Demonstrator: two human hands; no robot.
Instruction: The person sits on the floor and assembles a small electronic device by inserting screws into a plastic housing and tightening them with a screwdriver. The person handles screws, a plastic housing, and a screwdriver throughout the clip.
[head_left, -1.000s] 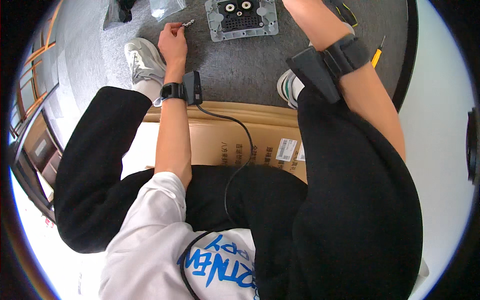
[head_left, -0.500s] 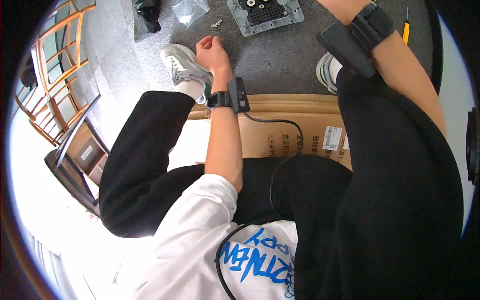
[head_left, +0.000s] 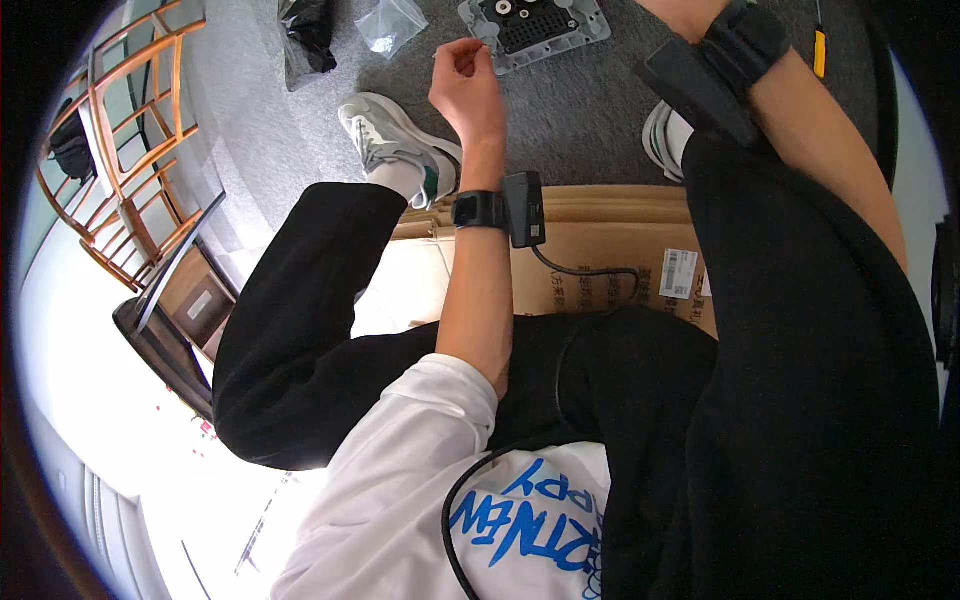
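My left hand (head_left: 468, 88) is held up just left of a grey flat housing (head_left: 546, 54), its fingertips close to the housing's left edge. Thumb and fingers curl together in a pinch; anything between them is too small to make out. The housing lies on the dark floor with a black perforated middle and round metal parts (head_left: 504, 8), and the top of the picture cuts it off. To its right, my right hand (head_left: 690, 14) reaches in at the upper edge. Its fingers are out of view, so what it holds or touches stays hidden.
A clear plastic bag (head_left: 390, 26) and a black bag (head_left: 309, 36) lie at the upper left. On the right is a yellow-handled screwdriver (head_left: 820, 54). Cardboard (head_left: 575, 245) lies between my legs, and a black cable (head_left: 455, 520) runs across my shirt. Wooden chairs (head_left: 130, 150) stand far left.
My left hand has moved right and up, from beside my shoe to the housing's edge. Small silver pieces seen on the floor before are no longer visible. My right hand stays near its place.
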